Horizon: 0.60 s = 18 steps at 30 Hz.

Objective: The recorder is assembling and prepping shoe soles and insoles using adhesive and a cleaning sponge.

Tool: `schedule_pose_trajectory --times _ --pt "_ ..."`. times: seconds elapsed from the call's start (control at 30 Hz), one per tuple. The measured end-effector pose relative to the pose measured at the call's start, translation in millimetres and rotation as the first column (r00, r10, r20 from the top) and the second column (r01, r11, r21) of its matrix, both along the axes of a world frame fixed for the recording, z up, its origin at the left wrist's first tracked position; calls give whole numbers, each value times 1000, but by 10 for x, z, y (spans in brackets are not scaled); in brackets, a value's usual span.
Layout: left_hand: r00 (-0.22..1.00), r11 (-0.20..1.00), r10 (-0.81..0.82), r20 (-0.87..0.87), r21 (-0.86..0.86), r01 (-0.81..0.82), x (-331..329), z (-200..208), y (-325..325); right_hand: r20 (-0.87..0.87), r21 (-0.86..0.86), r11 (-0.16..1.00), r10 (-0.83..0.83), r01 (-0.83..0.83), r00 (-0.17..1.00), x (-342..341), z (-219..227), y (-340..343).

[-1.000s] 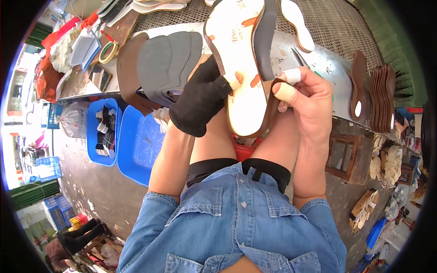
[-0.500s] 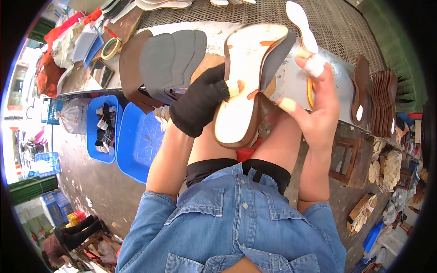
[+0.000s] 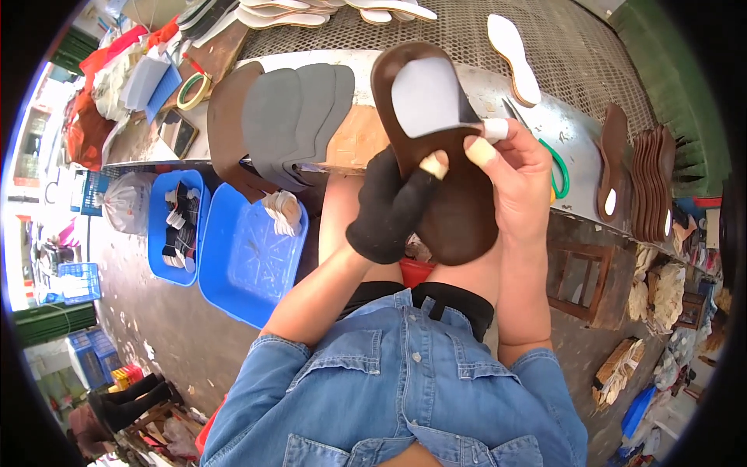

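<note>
A dark brown shoe insole (image 3: pixel 459 226) hangs upright over my lap, its smooth leather side facing me. A pale grey-white patch (image 3: pixel 424 97) covers much of its upper part. My left hand (image 3: pixel 393 202), in a black fingerless glove with tape on the thumb, grips the insole's left edge at the narrow middle. With taped thumb and forefinger, my right hand (image 3: pixel 513 167) pinches the right edge by the patch's lower corner; the other fingers are partly hidden. Scissors (image 3: pixel 560 173) with green and yellow handles lie on the bench beside my right hand.
Grey and brown curved leather pieces (image 3: pixel 272 109) lie on the metal bench, left of the insole. A white insole (image 3: pixel 513 62) rests on the mesh; brown insoles (image 3: pixel 654 183) are stacked at right. Blue bins (image 3: pixel 253 257) stand on the floor at left, near a wooden stool (image 3: pixel 583 276) at right.
The insole has been turned from its white underside to its brown face. My right hand has come in from the right, from apart to pinching the edge. My left hand has shifted right.
</note>
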<state>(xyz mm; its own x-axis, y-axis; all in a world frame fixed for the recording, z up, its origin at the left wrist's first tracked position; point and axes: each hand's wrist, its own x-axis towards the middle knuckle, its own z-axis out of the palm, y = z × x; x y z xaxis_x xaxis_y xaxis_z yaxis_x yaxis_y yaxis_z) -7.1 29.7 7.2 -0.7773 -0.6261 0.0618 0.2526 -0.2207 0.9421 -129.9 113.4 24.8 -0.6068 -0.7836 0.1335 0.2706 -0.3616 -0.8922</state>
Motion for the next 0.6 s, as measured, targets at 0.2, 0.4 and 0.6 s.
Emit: schedule_pose_trajectory --times 0.2,0.4,0.6 --pt "981 982 183 -66 65 -179 -107 -26 -45 -844 -197 928 -324 316 427 252 -34 -38" --pt "997 996 61 55 -73 -57 35 14 -113 -863 -8 978 -112 209 493 241 62 18" --pt "998 999 -18 64 -34 20 53 71 -36 -455 178 948 -160 266 876 15 73 -55"
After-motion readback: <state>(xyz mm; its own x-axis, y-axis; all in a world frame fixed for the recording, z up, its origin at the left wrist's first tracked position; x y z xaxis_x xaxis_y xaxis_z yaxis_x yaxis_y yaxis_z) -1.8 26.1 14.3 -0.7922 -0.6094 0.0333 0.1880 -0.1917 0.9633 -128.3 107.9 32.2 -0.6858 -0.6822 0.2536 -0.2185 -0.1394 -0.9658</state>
